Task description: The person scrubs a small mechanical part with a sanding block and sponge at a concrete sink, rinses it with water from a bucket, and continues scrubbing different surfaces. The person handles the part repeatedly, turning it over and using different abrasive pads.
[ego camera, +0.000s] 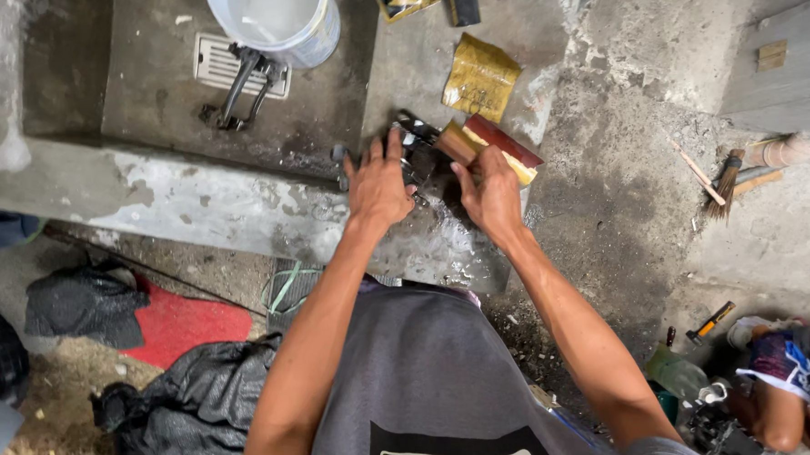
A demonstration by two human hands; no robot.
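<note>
My left hand (378,185) grips a dark, greasy metal part (417,154) that rests on the wet concrete ledge (195,205). My right hand (490,192) is closed around a brush with a brown handle and red-and-yellow body (497,142), pressed against the right side of the same part. The part is mostly hidden by both hands. Water and dark grime pool on the ledge just below my hands.
A white bucket (278,24) stands at the back over a floor drain grate (216,63), with a black metal lever (240,89) beside it. A yellow pouch (480,77) lies behind the part. Dark rags (85,301), a red mat (186,323) and another person's leg (782,411) are nearby.
</note>
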